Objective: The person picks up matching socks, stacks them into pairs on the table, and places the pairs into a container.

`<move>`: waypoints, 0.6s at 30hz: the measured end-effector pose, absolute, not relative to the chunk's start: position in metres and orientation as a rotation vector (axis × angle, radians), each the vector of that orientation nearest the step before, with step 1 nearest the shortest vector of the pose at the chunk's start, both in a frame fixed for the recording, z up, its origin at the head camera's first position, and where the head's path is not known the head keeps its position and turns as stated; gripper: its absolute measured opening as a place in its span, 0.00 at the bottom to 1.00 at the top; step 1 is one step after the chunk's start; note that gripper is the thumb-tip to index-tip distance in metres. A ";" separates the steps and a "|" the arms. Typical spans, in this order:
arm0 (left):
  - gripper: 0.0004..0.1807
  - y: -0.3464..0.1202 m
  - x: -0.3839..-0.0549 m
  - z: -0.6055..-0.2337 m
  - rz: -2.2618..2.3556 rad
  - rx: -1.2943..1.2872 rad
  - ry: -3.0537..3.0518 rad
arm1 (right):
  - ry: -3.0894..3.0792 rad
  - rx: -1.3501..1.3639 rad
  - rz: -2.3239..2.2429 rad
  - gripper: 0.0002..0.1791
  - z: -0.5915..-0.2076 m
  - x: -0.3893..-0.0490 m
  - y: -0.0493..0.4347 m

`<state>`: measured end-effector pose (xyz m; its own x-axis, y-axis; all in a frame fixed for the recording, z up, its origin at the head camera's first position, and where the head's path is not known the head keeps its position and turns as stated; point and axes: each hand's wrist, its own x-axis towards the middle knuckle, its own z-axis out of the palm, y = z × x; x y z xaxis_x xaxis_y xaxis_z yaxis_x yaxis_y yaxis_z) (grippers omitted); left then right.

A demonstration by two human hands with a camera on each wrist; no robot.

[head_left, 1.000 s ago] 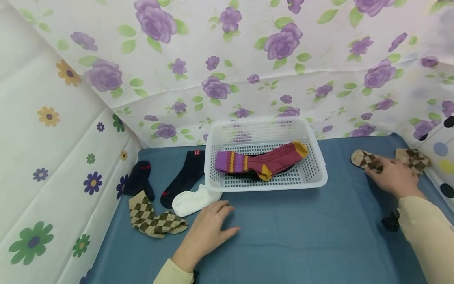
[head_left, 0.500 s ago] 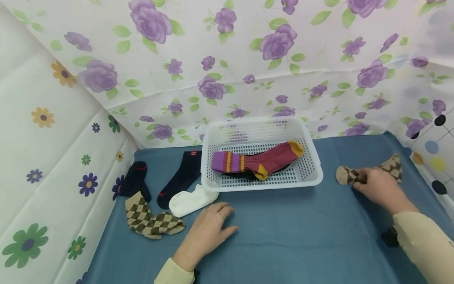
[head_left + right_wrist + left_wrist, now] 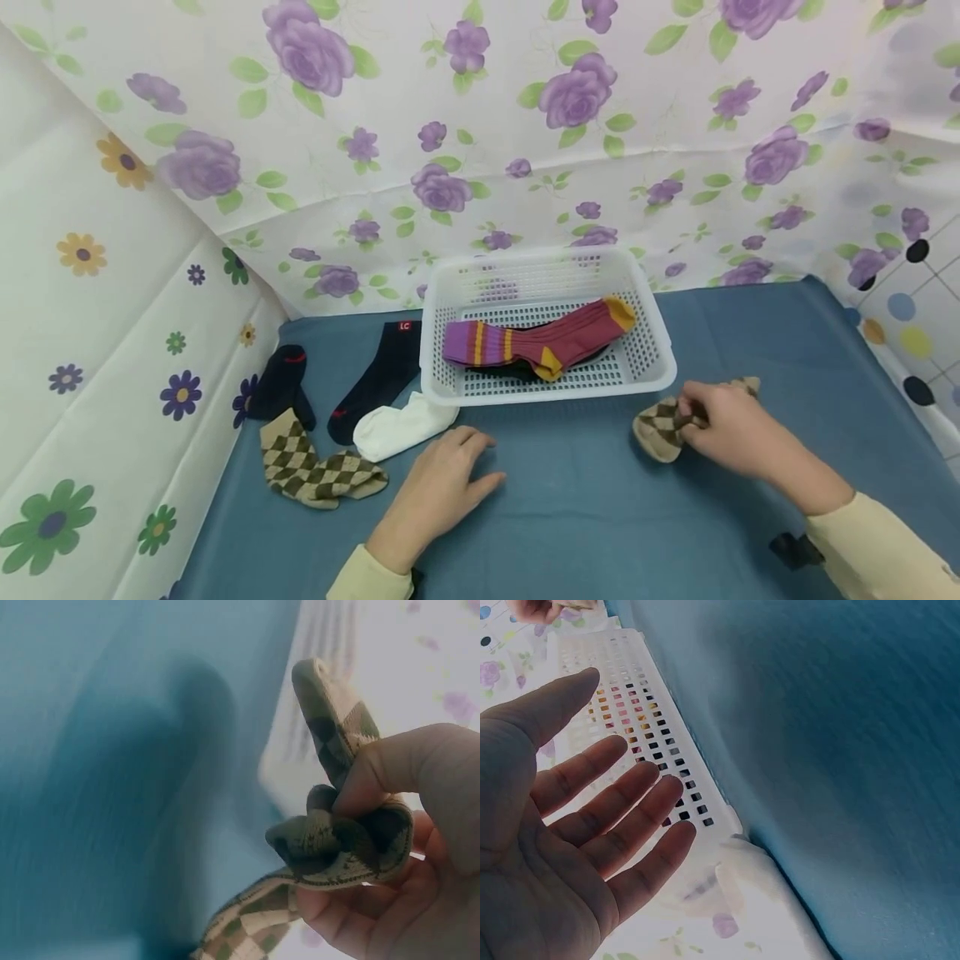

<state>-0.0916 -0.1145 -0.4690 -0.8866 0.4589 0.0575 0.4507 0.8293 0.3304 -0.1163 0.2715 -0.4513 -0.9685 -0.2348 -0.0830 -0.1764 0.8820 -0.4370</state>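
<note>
My right hand pinches a tan and brown argyle sock just right of the basket's front corner. In the right wrist view the sock bunches between thumb and fingers, with both ends hanging out. My left hand holds nothing; its fingers are spread and relaxed near the white ankle sock. A matching argyle sock lies bent on the cloth at the left. Inside the white basket rests a purple and maroon sock over something black.
Two dark navy socks lie on the left, one folded sock by the side wall and one long sock beside the basket. Flowered sheets hang behind and at the sides of the blue cloth.
My right hand has lifted the argyle sock from the far right and carried it left toward the basket. The left hand stays nearly still; the head view has shifted slightly.
</note>
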 end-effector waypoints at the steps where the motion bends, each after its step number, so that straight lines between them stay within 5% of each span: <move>1: 0.23 -0.114 -0.092 -0.468 0.535 0.746 2.981 | 2.904 -0.346 -0.685 0.09 -0.449 -0.113 0.264; 18: 0.34 -0.083 -0.086 -0.456 0.793 0.754 2.791 | 2.741 -0.540 -1.098 0.11 -0.436 -0.087 0.176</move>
<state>-0.0859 -0.0835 -0.4558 -0.8636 0.5041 -0.0013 0.4282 0.7348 0.5261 -0.0869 0.1760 -0.4363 -0.9257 -0.3782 0.0037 -0.2762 0.6693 -0.6898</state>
